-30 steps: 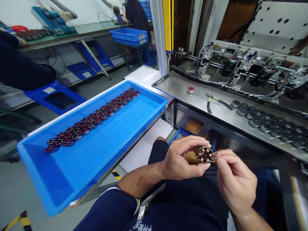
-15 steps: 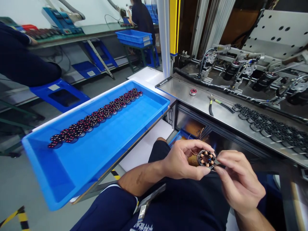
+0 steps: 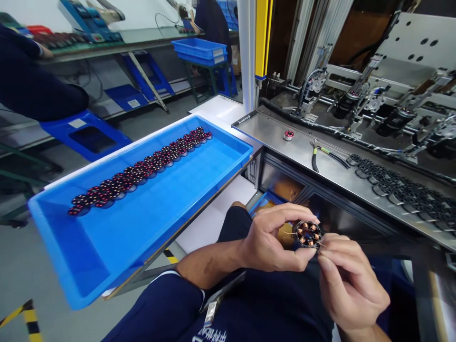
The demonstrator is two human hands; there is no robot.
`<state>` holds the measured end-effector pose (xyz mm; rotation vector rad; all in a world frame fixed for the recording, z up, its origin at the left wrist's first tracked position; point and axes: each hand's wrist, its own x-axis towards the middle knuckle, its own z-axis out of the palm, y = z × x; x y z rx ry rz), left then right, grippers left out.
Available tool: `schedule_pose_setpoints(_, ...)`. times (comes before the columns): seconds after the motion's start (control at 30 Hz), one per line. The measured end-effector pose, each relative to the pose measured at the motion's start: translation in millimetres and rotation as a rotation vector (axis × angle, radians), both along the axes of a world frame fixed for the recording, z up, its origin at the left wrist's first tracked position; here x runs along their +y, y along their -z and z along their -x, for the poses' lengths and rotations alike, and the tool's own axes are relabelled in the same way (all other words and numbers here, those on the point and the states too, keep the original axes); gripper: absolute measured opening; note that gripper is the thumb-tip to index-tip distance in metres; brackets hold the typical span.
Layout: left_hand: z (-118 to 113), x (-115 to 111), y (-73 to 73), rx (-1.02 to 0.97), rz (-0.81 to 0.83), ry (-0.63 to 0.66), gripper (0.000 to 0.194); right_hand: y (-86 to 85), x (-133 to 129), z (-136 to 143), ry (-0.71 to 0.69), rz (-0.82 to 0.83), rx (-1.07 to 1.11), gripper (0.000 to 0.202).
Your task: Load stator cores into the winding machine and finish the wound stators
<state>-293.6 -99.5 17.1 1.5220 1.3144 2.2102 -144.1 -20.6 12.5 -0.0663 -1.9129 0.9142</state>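
A round ring with copper windings [image 3: 308, 234] is held between the thumb and fingers of my left hand [image 3: 274, 237], its open face turned up. Thin copper wire ends stick out at its left and right sides. My right hand [image 3: 351, 278] is at the ring's right edge, thumb and fingertips pinched on a thin wire end. Both hands are above my lap, in front of the metal bench.
A blue tray [image 3: 167, 194] on the left holds a long row of wound rings [image 3: 137, 173]. On the metal bench [image 3: 265, 128] lie one red-and-silver ring [image 3: 288, 135], pliers [image 3: 322, 154] and many dark rings [image 3: 402, 183]. Machinery [image 3: 374, 102] stands behind. Two people sit at the far bench.
My right fingers have closed in on the wire at the ring's right edge. The ring has tilted a little, and the wires on its left look shorter. The view has shifted slightly.
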Motion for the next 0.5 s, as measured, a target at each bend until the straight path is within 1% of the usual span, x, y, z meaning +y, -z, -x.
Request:
schedule_pose_setpoints(0.03, 0, -1, -0.1, -0.051, 0.008, 0.043, 0.045, 0.9, 4, -1, -0.016, 0.008, -0.006, 0.041)
schedule_pose_setpoints(0.1, 1, -2, -0.5, -0.184, 0.062, 0.172, 0.044, 1.5, 14, -2, -0.045, 0.027, -0.009, 0.047)
schedule_pose_setpoints(0.17, 1, -4, -1.7, -0.326, 0.157, 0.318, 0.040, -1.5, 26, -3, -0.091, 0.035, -0.024, 0.055)
schedule_pose_setpoints(0.23, 0, -6, -3.4, -0.437, 0.268, 0.437, 0.037, -8.3, 37, -1, -0.184, 0.012, -0.061, 0.058)
schedule_pose_setpoints(0.3, -1, -7, -5.0, -0.529, 0.355, 0.517, 0.038, -17.1, 46, 3, -0.293, -0.040, -0.103, 0.058)
schedule_pose_setpoints(0.37, -2, -6, -5.8, -0.607, 0.410, 0.583, 0.040, -25.3, 50, 7, -0.370, -0.095, -0.127, 0.055)
schedule_pose_setpoints(0.43, -2, -5, -5.8, -0.679, 0.440, 0.642, 0.039, -30.1, 51, 10, -0.395, -0.144, -0.133, 0.049)
schedule_pose_setpoints(0.5, -1, -4, -5.4, -0.754, 0.454, 0.696, 0.038, -30.2, 49, 8, -0.346, -0.200, -0.123, 0.043)
